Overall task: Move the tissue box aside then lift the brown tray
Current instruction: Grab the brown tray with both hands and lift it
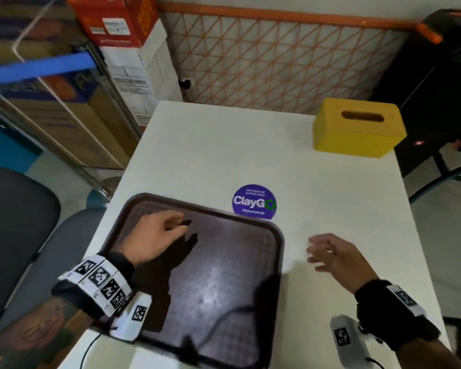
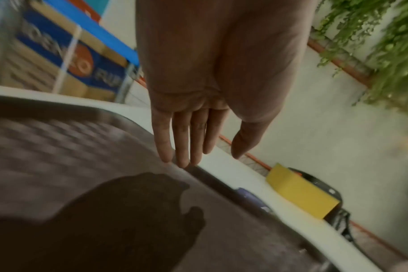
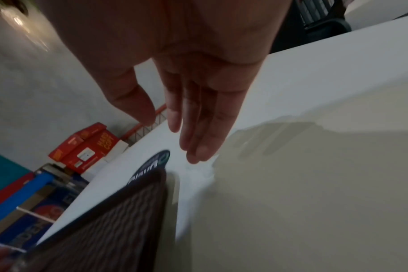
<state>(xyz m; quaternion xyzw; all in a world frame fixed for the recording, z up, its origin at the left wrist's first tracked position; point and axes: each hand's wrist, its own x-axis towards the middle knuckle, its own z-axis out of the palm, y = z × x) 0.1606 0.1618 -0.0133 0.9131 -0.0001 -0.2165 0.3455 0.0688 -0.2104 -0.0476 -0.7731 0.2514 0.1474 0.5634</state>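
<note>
The brown tray point(image 1: 218, 275) point(image 2: 65, 156) point(image 3: 109, 226) lies flat at the near left of the white table point(image 1: 317, 187). Over its left half hovers my left hand point(image 1: 157, 235) point(image 2: 198, 132), fingers straight and holding nothing. To the right of the tray, my right hand point(image 1: 328, 253) point(image 3: 174, 114) hangs over bare table with relaxed fingers, empty. The yellow tissue box point(image 1: 357, 127) point(image 2: 300, 193) stands at the table's far right corner, apart from both hands.
A round purple sticker point(image 1: 254, 202) sits on the table just beyond the tray. Stacked cartons on a cart point(image 1: 72, 83) stand to the left, a black chair point(image 1: 437, 83) at the far right, a grey chair point(image 1: 16, 217) at the near left.
</note>
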